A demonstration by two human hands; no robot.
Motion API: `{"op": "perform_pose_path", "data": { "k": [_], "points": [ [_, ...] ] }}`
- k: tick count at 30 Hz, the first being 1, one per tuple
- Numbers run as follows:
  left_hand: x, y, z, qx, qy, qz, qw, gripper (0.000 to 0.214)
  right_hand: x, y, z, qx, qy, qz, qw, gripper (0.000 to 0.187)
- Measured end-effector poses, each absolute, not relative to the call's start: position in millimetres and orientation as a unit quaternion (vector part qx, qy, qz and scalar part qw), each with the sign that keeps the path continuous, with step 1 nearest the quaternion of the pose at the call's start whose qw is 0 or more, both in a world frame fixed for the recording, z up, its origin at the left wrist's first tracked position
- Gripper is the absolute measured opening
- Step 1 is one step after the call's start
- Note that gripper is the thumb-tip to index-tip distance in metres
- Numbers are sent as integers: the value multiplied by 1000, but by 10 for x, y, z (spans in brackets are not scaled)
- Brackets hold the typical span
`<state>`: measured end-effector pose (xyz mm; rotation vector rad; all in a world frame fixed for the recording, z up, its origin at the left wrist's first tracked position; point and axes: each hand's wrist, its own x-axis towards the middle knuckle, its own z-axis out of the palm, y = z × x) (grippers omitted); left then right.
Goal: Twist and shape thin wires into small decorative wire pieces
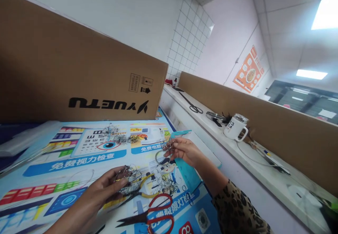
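My left hand (112,184) is closed on a loose tangle of thin wire (132,177), pinched between thumb and fingers. To its right my right hand (185,151) pinches a smaller bunch of fine wire (167,146). A thin grey ring (157,157) shows beside those fingertips; whether it is held I cannot tell. Yellow-handled pliers (145,194) lie under and beside the left-hand tangle. Nearer to me are red-handled scissors (161,214). Another wire heap (169,186) rests on the printed table cover between the hands.
Farther back lie more wire tangles (113,133). A large cardboard box (79,65) stands behind them. A teal-edged case or folder (187,174) lies under my right forearm. On the right ledge are black scissors (195,108) and a white mug (235,126). Clear plastic (26,140) lies at left.
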<state>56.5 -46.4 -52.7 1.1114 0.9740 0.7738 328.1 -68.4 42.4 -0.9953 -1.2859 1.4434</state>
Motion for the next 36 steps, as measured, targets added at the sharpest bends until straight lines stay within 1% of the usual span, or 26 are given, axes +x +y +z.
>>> {"op": "perform_pose_path", "data": {
  "k": [3,6,11,16,27,36],
  "points": [
    [539,-440,-529,454,440,359,686,62,3072,-656,399,-385,-514,616,456,23],
    [473,-415,-535,465,425,348,694,59,2863,-620,322,-380,-497,633,456,22],
    [285,-398,-524,492,386,354,695,55,2567,-514,46,-373,-452,667,461,23],
    [157,-329,-568,468,417,379,681,55,2378,-413,-197,-360,-419,697,457,26],
    [59,-201,-653,438,430,408,676,55,2236,-411,-379,-378,-379,715,450,26],
    [81,-194,-680,437,439,408,671,54,2195,-423,-508,-404,-361,695,474,29]
  ]
}}
